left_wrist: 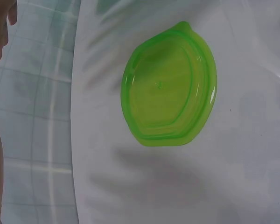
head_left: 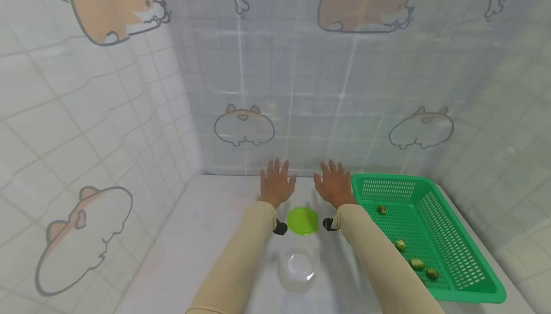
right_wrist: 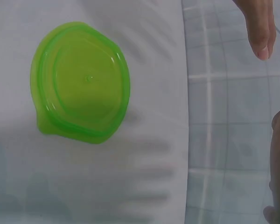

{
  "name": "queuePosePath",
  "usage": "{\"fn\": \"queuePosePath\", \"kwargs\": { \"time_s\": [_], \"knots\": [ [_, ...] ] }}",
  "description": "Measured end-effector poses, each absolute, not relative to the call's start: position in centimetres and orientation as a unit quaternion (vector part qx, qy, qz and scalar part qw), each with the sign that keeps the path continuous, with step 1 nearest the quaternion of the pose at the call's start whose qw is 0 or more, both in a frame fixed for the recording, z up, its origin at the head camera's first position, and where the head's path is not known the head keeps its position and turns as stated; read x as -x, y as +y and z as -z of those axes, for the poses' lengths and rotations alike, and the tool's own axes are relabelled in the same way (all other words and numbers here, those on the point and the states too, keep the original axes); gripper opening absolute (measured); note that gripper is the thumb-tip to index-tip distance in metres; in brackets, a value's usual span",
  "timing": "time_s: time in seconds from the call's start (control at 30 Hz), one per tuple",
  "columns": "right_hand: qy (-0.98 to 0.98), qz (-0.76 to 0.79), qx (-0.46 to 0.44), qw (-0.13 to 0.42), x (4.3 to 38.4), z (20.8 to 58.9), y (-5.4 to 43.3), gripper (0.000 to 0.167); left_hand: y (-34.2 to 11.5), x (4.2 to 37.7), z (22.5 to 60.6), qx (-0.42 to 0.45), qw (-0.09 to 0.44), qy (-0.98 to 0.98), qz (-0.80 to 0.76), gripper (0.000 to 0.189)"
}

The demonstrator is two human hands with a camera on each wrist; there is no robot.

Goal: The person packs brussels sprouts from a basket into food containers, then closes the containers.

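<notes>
Both hands hover side by side over the far part of the white table, fingers spread and holding nothing. My left hand (head_left: 275, 187) is up and left of a green plastic lid (head_left: 303, 220); my right hand (head_left: 335, 185) is up and right of it, close to a green basket's near corner. The lid (left_wrist: 170, 88) lies flat, with a small tab on its rim, and the hands' shadows fall around it. Nearer the body, between the forearms, stands a clear bowl (head_left: 298, 268). In the right wrist view the lid (right_wrist: 81, 84) shows whole, apart from the fingers.
On the right, the green basket (head_left: 435, 228) holds several small green-brown pieces (head_left: 416, 263); the right forearm covers part of it. A sheet printed with cartoon dogs (head_left: 245, 127) hangs behind the table (head_left: 189, 247), and similar sheets or tiled walls flank both sides.
</notes>
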State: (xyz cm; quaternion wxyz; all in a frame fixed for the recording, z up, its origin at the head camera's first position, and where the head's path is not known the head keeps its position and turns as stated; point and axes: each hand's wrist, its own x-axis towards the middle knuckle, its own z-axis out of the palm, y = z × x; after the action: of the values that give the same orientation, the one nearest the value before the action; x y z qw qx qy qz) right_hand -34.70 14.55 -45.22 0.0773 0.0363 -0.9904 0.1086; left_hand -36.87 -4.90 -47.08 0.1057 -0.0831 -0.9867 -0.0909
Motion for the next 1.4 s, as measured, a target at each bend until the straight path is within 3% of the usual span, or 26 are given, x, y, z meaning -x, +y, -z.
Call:
{"fn": "queuePosePath", "kwargs": {
  "time_s": [0.5,0.93,1.17,1.4],
  "knots": [
    [-0.988,-0.126,-0.048,0.076,34.2,45.9,15.1,0.059,-5.0,36.4,47.6,0.106,0.117,-0.977,0.143,0.058],
    [-0.959,-0.204,-0.133,0.147,29.9,46.3,16.7,0.038,-7.5,30.5,46.7,0.151,0.116,-0.947,0.260,0.025],
    [-0.928,-0.274,-0.149,0.204,25.6,46.1,19.6,0.012,-9.3,25.8,47.7,0.100,0.021,-0.944,0.312,0.031],
    [-0.888,-0.387,-0.147,0.201,22.0,46.6,24.9,0.011,-10.3,21.9,51.3,0.039,-0.041,-0.913,0.405,0.041]
  ]
}}
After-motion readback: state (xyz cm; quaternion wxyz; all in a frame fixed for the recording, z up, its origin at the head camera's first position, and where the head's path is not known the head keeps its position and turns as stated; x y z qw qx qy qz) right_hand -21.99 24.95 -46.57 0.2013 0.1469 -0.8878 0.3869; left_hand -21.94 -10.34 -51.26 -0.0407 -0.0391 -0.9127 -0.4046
